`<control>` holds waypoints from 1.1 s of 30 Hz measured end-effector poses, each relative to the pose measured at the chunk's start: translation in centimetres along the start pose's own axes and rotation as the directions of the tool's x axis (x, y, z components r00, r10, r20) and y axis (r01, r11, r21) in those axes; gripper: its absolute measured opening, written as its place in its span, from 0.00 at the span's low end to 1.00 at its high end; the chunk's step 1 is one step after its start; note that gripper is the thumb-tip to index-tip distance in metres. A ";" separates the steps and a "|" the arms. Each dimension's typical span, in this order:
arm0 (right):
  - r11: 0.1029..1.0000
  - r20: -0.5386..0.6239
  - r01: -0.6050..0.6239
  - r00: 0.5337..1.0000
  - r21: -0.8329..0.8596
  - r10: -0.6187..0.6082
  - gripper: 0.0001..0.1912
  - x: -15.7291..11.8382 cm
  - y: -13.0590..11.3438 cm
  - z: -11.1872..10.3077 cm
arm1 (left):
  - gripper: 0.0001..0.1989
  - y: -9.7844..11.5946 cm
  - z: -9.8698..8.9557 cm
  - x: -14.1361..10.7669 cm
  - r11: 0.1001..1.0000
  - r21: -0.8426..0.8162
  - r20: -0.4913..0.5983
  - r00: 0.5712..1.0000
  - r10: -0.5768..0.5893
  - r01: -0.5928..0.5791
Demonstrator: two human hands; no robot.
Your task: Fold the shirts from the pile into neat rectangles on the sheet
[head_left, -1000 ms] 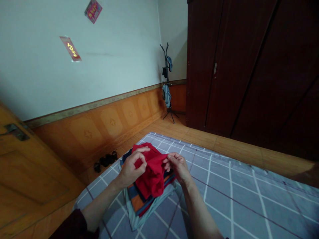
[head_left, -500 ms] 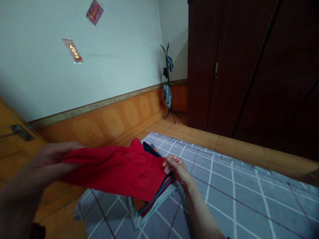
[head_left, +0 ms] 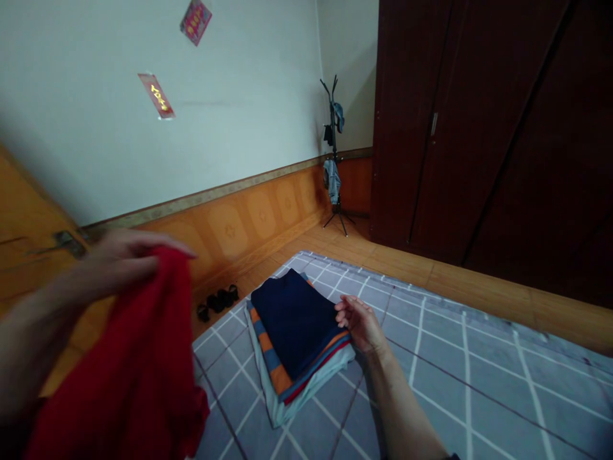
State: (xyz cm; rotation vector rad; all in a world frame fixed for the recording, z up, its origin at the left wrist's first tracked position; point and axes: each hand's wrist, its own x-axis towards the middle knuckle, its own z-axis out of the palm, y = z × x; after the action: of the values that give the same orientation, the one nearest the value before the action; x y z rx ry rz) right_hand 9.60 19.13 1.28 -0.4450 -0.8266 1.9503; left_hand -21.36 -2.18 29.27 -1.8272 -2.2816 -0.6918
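Note:
A red cloth garment (head_left: 138, 358) hangs from my left hand (head_left: 129, 255), pinched at its upper end on the left side; its exact kind does not show. Beside the right edge of a stack of folded clothes is my right hand (head_left: 359, 322), fingers loosely curled and apart, with nothing in them. On top of the stack lies a dark navy folded garment (head_left: 297, 326). Beneath it show an orange-and-blue striped garment (head_left: 271, 358), a thin red layer and a pale grey-green one (head_left: 282, 412).
The stack lies on a bed with a grey checked sheet (head_left: 431, 377). Dark shoes (head_left: 218, 301) are on the floor by the wall. A coat rack (head_left: 335, 153) stands in the corner next to a dark wardrobe (head_left: 460, 128). At the left is a wooden door (head_left: 29, 211).
The red garment has come off the stack to the left in my left hand and now hangs down. My right hand has let go of it. The navy garment is uncovered.

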 end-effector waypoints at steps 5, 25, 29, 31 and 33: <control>1.000 -0.021 0.007 1.000 0.009 -0.007 0.12 0.0 0.0 -0.6 | 0.15 3.6 13.8 5.2 0.987 -0.107 0.342 0.928 0.148 -0.119; 0.999 -0.039 -0.023 0.999 0.031 0.024 0.14 0.9 0.4 -1.2 | 0.14 -1.5 31.1 10.5 0.932 0.272 0.274 0.910 -0.312 0.238; 0.999 -0.031 -0.022 0.999 0.038 0.023 0.14 0.8 0.4 -1.1 | 0.10 -1.0 30.5 9.8 0.945 0.214 0.150 0.948 -0.281 0.246; 0.999 -0.029 -0.018 0.999 0.040 0.019 0.14 0.8 0.4 -1.1 | 0.11 -0.6 29.9 9.4 0.958 0.162 0.096 0.963 -0.252 0.235; 0.999 -0.029 -0.013 0.999 0.043 0.014 0.14 0.8 0.4 -1.1 | 0.14 -0.2 29.1 8.9 0.973 0.091 0.066 0.974 -0.216 0.210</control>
State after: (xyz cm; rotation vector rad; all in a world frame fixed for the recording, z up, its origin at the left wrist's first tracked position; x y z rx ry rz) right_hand 9.64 20.08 0.18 -0.4540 -0.7638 1.9655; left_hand -18.77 18.26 6.89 -1.6135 -2.5407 -0.5541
